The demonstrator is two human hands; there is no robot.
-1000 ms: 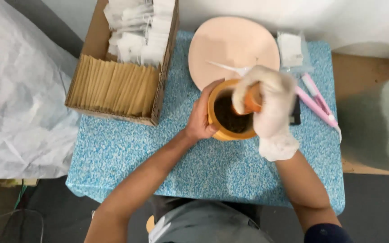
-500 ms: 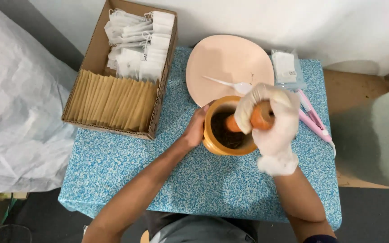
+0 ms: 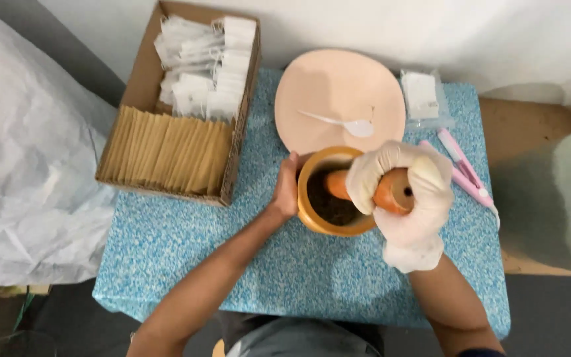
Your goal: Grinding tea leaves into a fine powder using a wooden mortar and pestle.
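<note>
An orange mortar (image 3: 312, 221) with dark ground matter inside stands on the blue speckled table (image 3: 186, 264). My left hand (image 3: 287, 188), bare, clasps the mortar's left wall. In a white glove, my right hand (image 3: 404, 198) grips an orange pestle (image 3: 391, 190) whose tip dips into the mortar. Just behind the mortar lies a round peach plate (image 3: 338, 92) with a white plastic spoon (image 3: 338, 122) on it.
A cardboard box (image 3: 140, 73) at the table's back left holds several white sachets (image 3: 206, 66) and a row of brown envelopes (image 3: 166, 152). A clear bag of white sachets (image 3: 423, 96) and a pink tool (image 3: 464, 168) lie right. White sheeting (image 3: 28, 192) hangs left.
The view has shifted a little. My right hand has tilted the pestle over, so its butt end now points right and faces the camera. My left hand stays on the mortar.
</note>
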